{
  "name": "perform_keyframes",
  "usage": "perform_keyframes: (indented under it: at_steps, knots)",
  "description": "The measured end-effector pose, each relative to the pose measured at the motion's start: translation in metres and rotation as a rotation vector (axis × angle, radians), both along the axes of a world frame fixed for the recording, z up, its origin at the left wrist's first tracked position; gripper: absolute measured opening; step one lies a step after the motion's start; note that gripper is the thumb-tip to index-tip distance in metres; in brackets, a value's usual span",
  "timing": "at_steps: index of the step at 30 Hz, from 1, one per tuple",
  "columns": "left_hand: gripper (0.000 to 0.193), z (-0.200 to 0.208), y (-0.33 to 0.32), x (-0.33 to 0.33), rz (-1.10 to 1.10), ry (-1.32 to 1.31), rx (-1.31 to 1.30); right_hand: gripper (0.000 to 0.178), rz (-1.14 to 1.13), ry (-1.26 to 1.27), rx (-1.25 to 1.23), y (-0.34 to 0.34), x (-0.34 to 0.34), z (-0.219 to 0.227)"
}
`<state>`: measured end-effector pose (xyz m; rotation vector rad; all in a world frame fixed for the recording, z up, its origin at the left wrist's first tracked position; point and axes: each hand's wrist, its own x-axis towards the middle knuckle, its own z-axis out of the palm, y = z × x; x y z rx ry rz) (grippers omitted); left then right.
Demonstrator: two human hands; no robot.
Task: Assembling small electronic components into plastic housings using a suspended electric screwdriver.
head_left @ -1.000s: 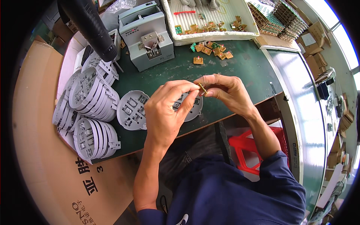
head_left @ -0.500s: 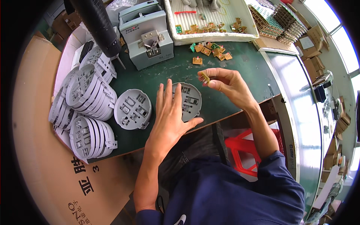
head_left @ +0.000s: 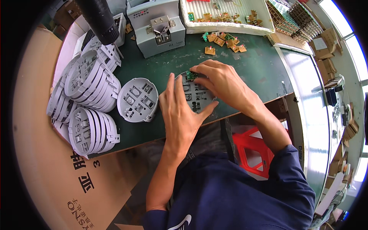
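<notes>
A round grey plastic base (head_left: 199, 96) with moulded slots lies on the green bench in front of me, partly covered by my hands. My left hand (head_left: 179, 111) spans it, fingers along its left rim and thumb at its lower right rim, gripping it. Between the fingertips of my right hand (head_left: 226, 82) is a small green circuit board (head_left: 191, 75), held at the far edge of the base. Whether the board touches the base, I cannot tell. A second round grey base (head_left: 137, 100) lies to the left, its slotted side up.
Stacks of grey bases (head_left: 92, 82) fill the bench's left end. A black electric screwdriver (head_left: 101, 23) hangs above them, near a grey machine (head_left: 159, 32). Several small boards (head_left: 226, 41) lie before a white foam tray (head_left: 230, 27). A red stool (head_left: 255, 151) stands below the bench.
My right hand has brought the small board left and onto the far part of the base, turning its green face up. My left hand has settled around the rim. The whole view has shifted slightly.
</notes>
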<state>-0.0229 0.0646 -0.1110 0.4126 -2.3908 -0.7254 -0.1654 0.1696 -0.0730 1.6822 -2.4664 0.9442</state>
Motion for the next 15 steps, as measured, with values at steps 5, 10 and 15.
perform_keyframes:
  at_steps: [5, 10, 15]
  knots:
    - [0.09, 0.0, 0.001, -0.001, 0.016, 0.039, 0.0, 0.028, 0.009, 0.09, 0.018, -0.002, 0.003, -0.004]
    - [0.084, 0.001, 0.002, -0.001, 0.012, 0.0, -0.03, 0.027, 0.027, 0.121, 0.024, -0.002, 0.002, -0.003]
    - [0.083, -0.002, 0.002, -0.002, 0.009, 0.002, -0.04, 0.032, 0.037, 0.113, -0.065, 0.01, 0.001, -0.013]
